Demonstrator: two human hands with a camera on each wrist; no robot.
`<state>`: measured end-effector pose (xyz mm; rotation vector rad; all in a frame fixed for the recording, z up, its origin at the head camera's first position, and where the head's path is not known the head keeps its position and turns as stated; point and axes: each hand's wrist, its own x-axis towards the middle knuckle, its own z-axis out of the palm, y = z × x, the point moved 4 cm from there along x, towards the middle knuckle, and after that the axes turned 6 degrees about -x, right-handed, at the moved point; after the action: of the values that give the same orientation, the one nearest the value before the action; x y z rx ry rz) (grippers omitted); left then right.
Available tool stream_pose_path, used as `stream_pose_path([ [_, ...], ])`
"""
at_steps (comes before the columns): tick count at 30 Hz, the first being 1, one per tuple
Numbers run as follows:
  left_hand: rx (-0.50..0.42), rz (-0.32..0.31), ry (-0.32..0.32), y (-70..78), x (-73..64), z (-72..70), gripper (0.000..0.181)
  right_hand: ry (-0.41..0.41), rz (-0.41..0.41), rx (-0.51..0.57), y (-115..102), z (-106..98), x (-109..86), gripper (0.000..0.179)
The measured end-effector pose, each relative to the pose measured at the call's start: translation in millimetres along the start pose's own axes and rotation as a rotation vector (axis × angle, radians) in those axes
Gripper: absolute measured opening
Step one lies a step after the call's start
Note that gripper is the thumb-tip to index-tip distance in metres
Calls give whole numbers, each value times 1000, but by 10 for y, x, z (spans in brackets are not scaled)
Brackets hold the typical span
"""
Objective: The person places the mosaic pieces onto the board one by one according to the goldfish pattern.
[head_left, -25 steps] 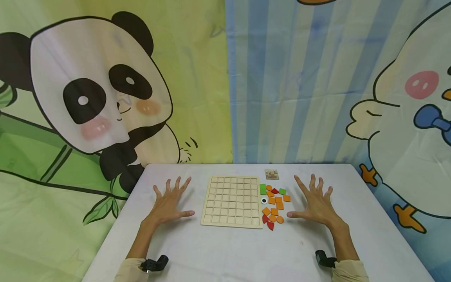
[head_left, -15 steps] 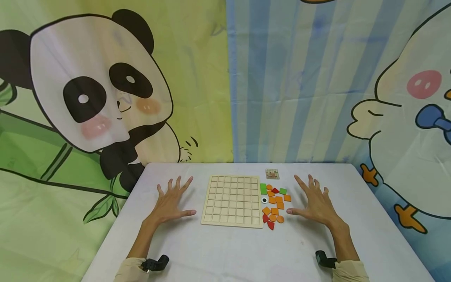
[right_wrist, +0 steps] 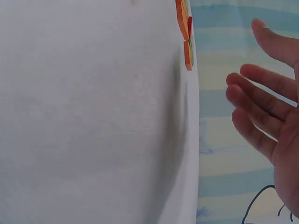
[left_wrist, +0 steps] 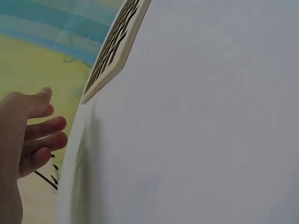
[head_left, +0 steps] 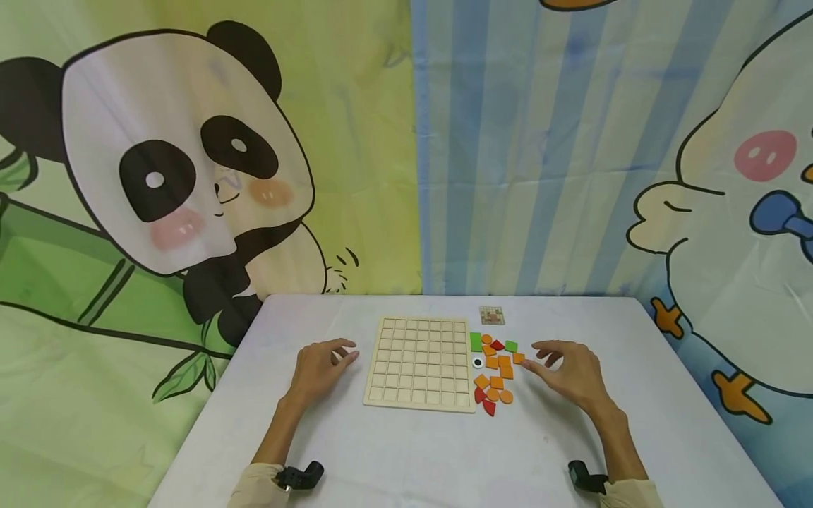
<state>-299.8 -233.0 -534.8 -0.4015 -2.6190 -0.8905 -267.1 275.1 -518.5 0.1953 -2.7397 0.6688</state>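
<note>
My left hand (head_left: 319, 370) hovers over the table just left of a pale wooden grid board (head_left: 418, 363). Its fingers bend loosely, and nothing is between them in the left wrist view. On the right, my right hand (head_left: 573, 372) is above the table beside a scatter of flat coloured pieces, its fingers relaxed and holding nothing in the right wrist view. Nearest to its thumb lies an orange square piece (head_left: 519, 358); whether they touch cannot be told from the head view. Other pieces include a green rectangle (head_left: 476, 342), a red piece (head_left: 489, 408) and an orange disc (head_left: 506, 397).
A small patterned card (head_left: 492, 315) lies behind the pieces. Next to the board's right edge is a white disc with a black centre (head_left: 478, 362). The white table (head_left: 406, 451) ends at the back against a curtain (head_left: 508, 176) printed with cartoon animals.
Both hands have gone from widely spread fingers to loosely bent ones. The left hand has shifted right toward the board. Board and pieces stay where they were.
</note>
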Motion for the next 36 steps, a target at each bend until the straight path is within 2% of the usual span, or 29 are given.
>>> stream_pose_path([
  [3, -77, 9, -29, 4, 38, 118, 31, -33, -22, 83, -13, 70, -23, 44],
  [8, -185, 24, -145, -33, 92, 292, 61, -122, -37, 179, -53, 181, -60, 44],
  [10, -182, 25, -184, -58, 107, 341, 67, -152, -42, 198, -68, 208, -71, 45],
  [14, -134, 37, -232, -105, 138, 420, 66, -199, -40, 222, -80, 236, -86, 44],
  [21, -104, 70, -252, -146, 176, 508, 67, -246, -65, 255, -103, 251, -94, 46],
  [30, -91, 101, -230, -168, 150, 541, 69, -289, -95, 274, -130, 306, -92, 42],
  [36, -106, 77, -260, -214, 148, 570, 68, -301, -122, 266, -144, 349, -102, 39],
])
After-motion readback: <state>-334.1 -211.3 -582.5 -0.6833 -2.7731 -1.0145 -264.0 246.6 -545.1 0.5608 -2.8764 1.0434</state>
